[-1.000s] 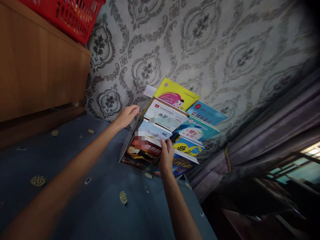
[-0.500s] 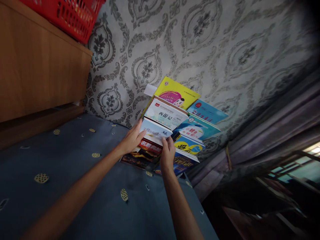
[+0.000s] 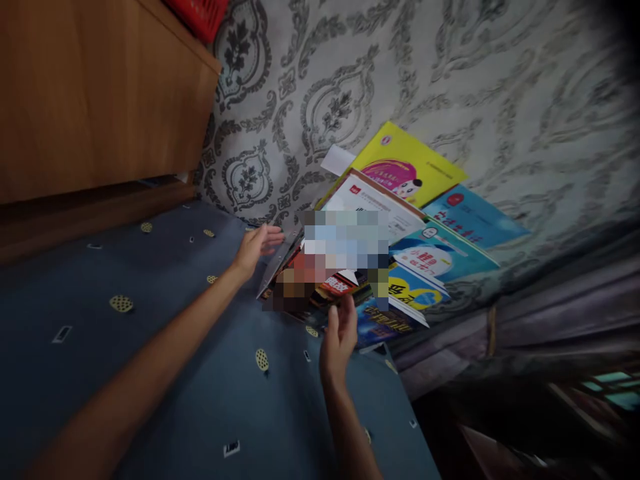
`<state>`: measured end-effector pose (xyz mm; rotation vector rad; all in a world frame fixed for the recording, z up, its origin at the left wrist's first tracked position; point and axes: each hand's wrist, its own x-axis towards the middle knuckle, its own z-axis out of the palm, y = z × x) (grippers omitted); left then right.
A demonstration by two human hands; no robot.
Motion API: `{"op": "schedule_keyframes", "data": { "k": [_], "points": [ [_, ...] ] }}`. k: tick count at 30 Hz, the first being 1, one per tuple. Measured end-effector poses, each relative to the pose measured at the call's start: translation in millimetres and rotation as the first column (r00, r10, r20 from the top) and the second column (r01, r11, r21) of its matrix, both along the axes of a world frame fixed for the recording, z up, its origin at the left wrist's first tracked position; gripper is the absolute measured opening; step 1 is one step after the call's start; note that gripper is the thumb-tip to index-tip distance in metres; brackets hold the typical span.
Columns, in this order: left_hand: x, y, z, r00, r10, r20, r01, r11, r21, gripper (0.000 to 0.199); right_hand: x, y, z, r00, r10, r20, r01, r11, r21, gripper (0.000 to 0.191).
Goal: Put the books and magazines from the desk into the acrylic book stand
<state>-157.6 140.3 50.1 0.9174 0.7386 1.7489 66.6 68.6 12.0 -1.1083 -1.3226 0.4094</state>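
Observation:
Several books lean in two stepped rows against the wall. A yellow book (image 3: pixel 425 160) stands at the back left, with a white-covered book (image 3: pixel 400 223) in front of it. To the right are a blue book (image 3: pixel 475 217), a teal book (image 3: pixel 450 257), a yellow-and-blue book (image 3: pixel 417 290) and a dark blue book (image 3: pixel 380 320). A blurred patch of blocks hides the front left books. My left hand (image 3: pixel 257 248) is open beside their left edge, fingers stretched, holding nothing. Just in front of the dark blue book, my right hand (image 3: pixel 339 340) is open, its fingers apart.
The books stand on a blue patterned cloth (image 3: pixel 200 373). Behind them is a grey damask wall (image 3: pixel 350 60). A wooden cabinet (image 3: pixel 100 100) is at the left with a red basket (image 3: pixel 205 17) on top. A purple-grey curtain (image 3: pixel 540 313) hangs at the right.
Both hands have let go of the light blue book in the front left row and moved apart from it. The front left books look shifted. The view has swung, so the books appear further right.

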Motion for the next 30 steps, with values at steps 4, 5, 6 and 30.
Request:
{"op": "schedule_keyframes", "data": {
  "k": [4, 5, 6, 30],
  "points": [
    [-1.8, 9.2, -19.2, 0.994, -0.082, 0.066, 0.086, 0.994, -0.066, 0.057, -1.1, -11.1, -38.4, 0.997, 0.018, 0.072, -0.012, 0.996, -0.085, 0.065],
    [-3.5, 11.8, -24.1, 0.993, -0.092, 0.08, 0.098, 0.992, -0.082, 0.057, -0.7, -12.7, -45.2, 0.995, 0.031, 0.092, -0.022, 0.994, -0.104, 0.065],
    [-5.7, 14.3, -29.2, 0.991, -0.096, 0.089, 0.104, 0.99, -0.1, 0.056, -0.1, -13.7, -50.6, 0.993, 0.041, 0.113, -0.028, 0.993, -0.118, 0.064],
    [-29.7, 33.0, -96.9, 0.969, -0.232, -0.088, 0.187, 0.916, -0.354, 0.01, 10.1, -8.0, -70.2, 0.967, -0.023, 0.253, 0.052, 0.993, -0.105, 0.063]
  ]
}}
